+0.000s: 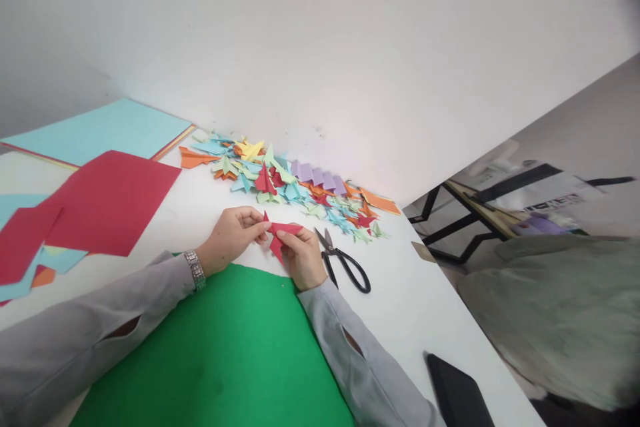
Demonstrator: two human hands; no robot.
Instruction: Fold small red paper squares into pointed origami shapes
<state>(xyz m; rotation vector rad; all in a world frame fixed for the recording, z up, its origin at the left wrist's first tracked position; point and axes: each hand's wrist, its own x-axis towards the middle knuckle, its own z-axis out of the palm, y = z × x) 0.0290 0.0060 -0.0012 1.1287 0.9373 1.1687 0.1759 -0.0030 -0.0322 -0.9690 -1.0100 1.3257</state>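
Observation:
A small folded red paper piece [277,248] is held between my two hands above the top edge of a green sheet [215,347]. My left hand [233,235] pinches its left corner, and a patterned band circles that wrist. On the other side, my right hand [303,255] grips the piece between thumb and fingers. Black-handled scissors [345,260] lie slightly open just right of my right hand. Behind both hands spreads a heap of small folded papers [280,177] in blue, green, orange, red, yellow and purple.
Large red sheets [120,200] and a light blue sheet [105,130] lie at the left, with smaller cut papers. A black phone-like object [457,390] rests near the table's right edge. A pale wall [300,47] rises behind. Beyond the right edge are a black-framed rack and grey-green fabric.

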